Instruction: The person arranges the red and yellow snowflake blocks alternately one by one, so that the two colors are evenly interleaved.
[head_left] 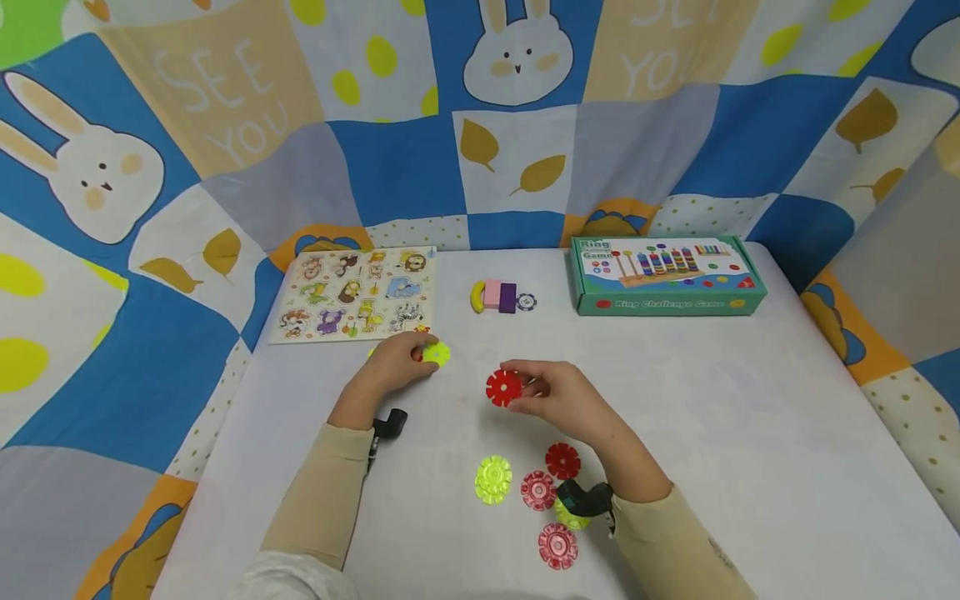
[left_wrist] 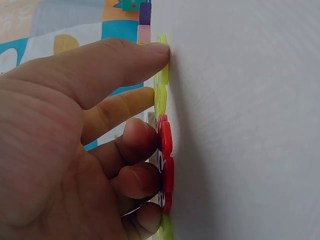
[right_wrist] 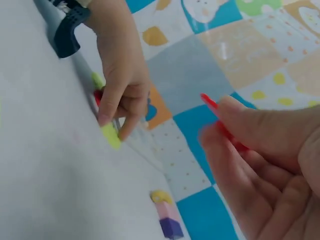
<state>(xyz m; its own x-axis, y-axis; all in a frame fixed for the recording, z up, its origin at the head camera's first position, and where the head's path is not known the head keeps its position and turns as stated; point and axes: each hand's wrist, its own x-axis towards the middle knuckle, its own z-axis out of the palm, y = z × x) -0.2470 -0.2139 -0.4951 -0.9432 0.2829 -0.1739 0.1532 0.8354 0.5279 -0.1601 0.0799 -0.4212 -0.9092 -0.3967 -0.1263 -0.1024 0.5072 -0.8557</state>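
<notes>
My left hand (head_left: pixel 397 363) is low over the table, its thumb and index finger on the edges of a yellow-green notched plastic disc (head_left: pixel 437 355). In the left wrist view, a red disc (left_wrist: pixel 168 175) adjoins that disc under the other fingertips, and another yellow-green disc (left_wrist: pixel 166 231) shows beyond it; together they form a row. To the right, my right hand (head_left: pixel 567 397) pinches a red notched disc (head_left: pixel 501 388) between thumb and fingers, raised off the table. In the right wrist view this red disc (right_wrist: pixel 209 101) is seen edge-on, partly hidden by the fingers.
Nearer the body lie a yellow-green disc (head_left: pixel 493 480) and several red discs (head_left: pixel 557 546), with another yellow-green one (head_left: pixel 572 517) partly behind the right wrist camera. Farther back are an animal picture board (head_left: pixel 356 296), small colored blocks (head_left: pixel 492 295) and a green game box (head_left: pixel 667 279).
</notes>
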